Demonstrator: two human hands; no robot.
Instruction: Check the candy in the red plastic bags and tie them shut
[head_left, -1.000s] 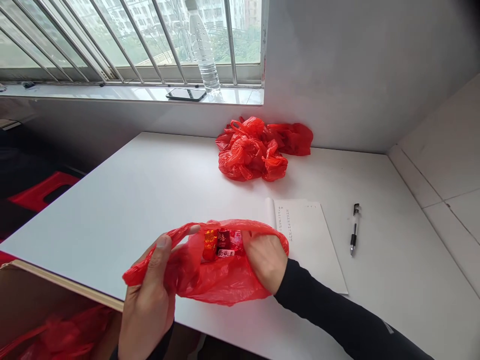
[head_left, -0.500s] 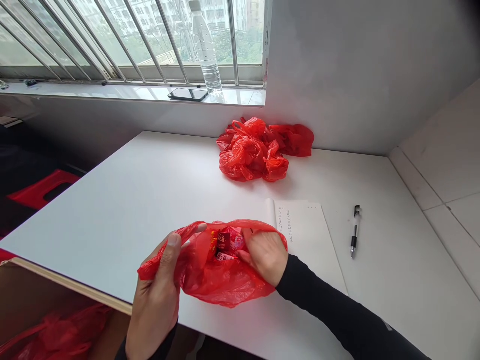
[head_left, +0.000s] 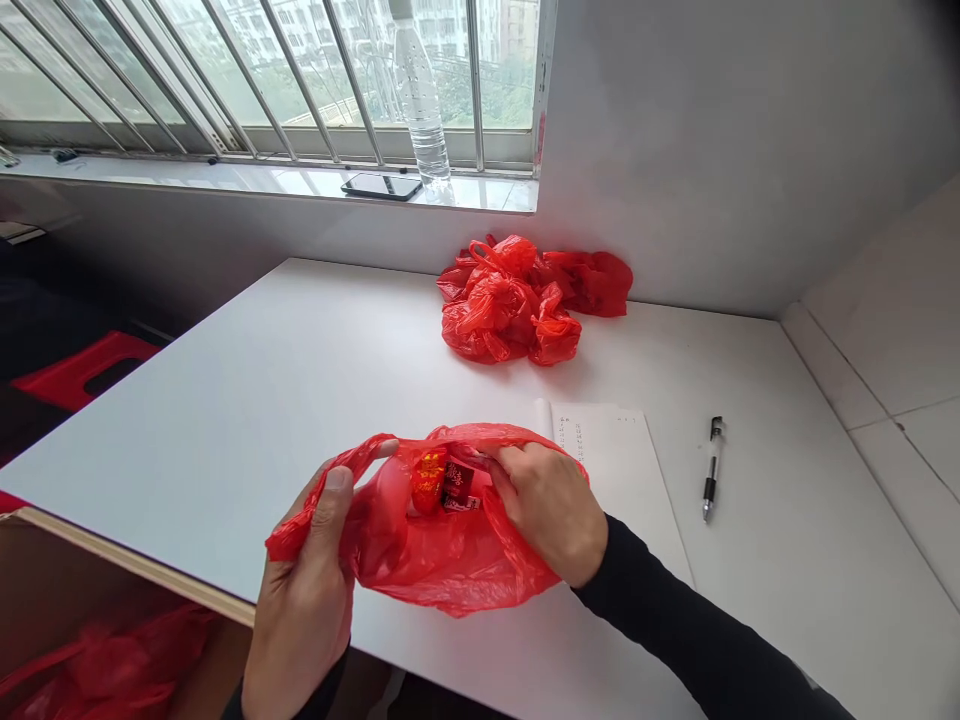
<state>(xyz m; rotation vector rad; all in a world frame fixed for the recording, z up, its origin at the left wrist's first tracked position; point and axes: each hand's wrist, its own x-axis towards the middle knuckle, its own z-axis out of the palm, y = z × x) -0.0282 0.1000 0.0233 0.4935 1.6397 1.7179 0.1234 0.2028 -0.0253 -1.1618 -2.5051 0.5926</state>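
A thin red plastic bag (head_left: 457, 560) is held open above the near part of the table. My left hand (head_left: 304, 590) grips its left rim, thumb on top and a fingertip showing inside the mouth. My right hand (head_left: 551, 505) reaches into the mouth at the right, fingers closed around a small shiny wrapped packet (head_left: 471, 456), only partly visible. Inside the bag lie a red-and-gold wrapped piece (head_left: 428, 482) and a dark red packet with printed characters (head_left: 457, 480). The bag's rim partly covers the contents.
Behind the bag lies an open notebook (head_left: 622, 470), with a pen (head_left: 712, 470) to its right. Several crumpled red bags (head_left: 510, 310) sit against the wall. A phone (head_left: 381, 187) and a water bottle (head_left: 424, 110) stand on the sill. A cardboard box (head_left: 45, 570) is lower left.
My right hand has drawn up and slightly right inside the bag, its fingers now around a shiny packet. The pink round piece no longer shows among the contents; the red-and-gold one shows more.
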